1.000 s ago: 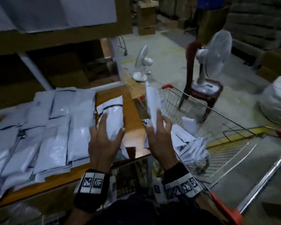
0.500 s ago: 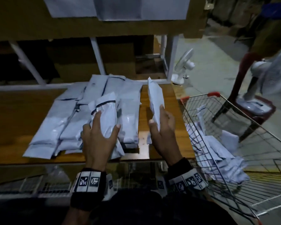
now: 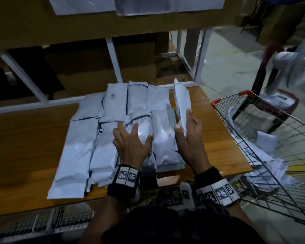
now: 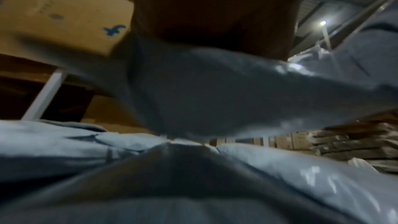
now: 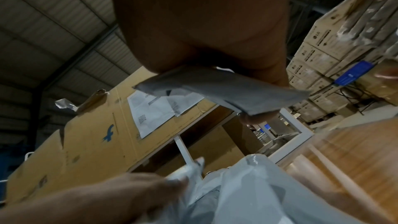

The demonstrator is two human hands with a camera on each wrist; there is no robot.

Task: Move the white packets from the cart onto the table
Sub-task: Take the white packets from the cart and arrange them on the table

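Several white packets (image 3: 116, 106) lie in overlapping rows on the wooden table (image 3: 33, 129). My left hand (image 3: 130, 138) is low over the pile's right side, fingers spread on top of one white packet (image 3: 141, 124) and thumb at its right edge. In the left wrist view that packet (image 4: 215, 91) hangs under my palm just above the pile. My right hand (image 3: 185, 127) grips another white packet (image 3: 182, 104) upright above the table's right part, also seen in the right wrist view (image 5: 226, 91). More packets (image 3: 264, 143) lie in the wire cart (image 3: 253, 120) on the right.
A white metal frame (image 3: 113, 59) and large cardboard boxes (image 3: 95, 23) stand behind the table. A white fan (image 3: 298, 67) sits on a red chair beyond the cart. Bare wood shows on the table's left and along its right edge.
Both hands have come from the cart over the table. The left hand has lowered its packet onto the right side of the pile; the right still holds its packet upright.
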